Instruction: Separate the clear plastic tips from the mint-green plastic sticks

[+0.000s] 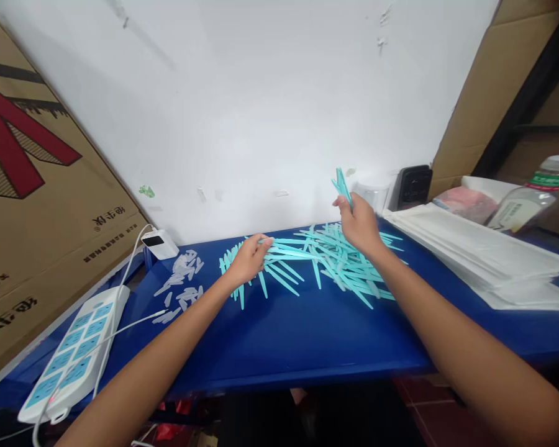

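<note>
Sticks (335, 251), slim, tapered and turquoise, lie crossed in a main heap (358, 267) on the blue tabletop (279, 341). Left of the heap, our left hand (251, 257) is closed on several sticks that point toward it, over a smaller spread (229, 261). Above the heap, our right hand (359, 222) pinches a small bunch (341, 185), tips up. Farther left of it lie pale pieces (185, 267); white sheets (484, 248) lie to its right. We would do well to grip lightly, line up the tips, and hold the raised bunch clear of the heap so nothing snags.
</note>
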`<action>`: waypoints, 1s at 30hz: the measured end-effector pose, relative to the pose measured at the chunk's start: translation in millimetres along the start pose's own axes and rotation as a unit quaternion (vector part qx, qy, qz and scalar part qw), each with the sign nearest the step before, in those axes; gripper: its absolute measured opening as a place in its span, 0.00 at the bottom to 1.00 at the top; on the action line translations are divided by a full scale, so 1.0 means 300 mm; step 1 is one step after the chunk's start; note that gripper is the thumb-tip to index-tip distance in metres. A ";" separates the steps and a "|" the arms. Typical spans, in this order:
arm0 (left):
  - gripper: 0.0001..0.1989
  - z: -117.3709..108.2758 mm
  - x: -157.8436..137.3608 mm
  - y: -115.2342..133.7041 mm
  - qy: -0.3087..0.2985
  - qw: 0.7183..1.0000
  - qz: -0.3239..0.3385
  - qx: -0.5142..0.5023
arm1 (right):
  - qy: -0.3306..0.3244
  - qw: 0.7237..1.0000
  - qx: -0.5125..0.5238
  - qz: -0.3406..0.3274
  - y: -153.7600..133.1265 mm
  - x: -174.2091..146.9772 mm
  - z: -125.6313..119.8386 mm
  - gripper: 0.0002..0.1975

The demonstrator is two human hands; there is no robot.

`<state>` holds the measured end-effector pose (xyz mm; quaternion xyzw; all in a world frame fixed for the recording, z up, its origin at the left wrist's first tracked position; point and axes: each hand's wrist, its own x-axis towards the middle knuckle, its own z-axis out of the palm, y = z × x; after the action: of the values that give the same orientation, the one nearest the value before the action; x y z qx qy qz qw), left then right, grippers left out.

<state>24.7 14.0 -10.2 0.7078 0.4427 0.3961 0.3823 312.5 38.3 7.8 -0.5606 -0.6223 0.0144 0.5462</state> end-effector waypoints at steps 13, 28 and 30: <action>0.16 0.319 0.356 0.090 -0.235 0.947 0.139 0.172 | -0.116 0.991 -0.065 -0.010 0.022 0.009 0.007 0.16; 0.16 0.120 0.213 0.054 -0.064 0.948 0.156 0.270 | -0.272 0.942 0.180 0.078 -0.038 -0.028 0.020 0.20; 0.16 0.029 0.168 0.051 -0.058 0.951 0.131 0.275 | -0.298 0.933 0.182 0.085 -0.052 -0.043 0.020 0.20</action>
<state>52.2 54.3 11.3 0.8589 0.4153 0.2636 0.1424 294.8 26.7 6.7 -0.4726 -0.6933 0.3396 0.4251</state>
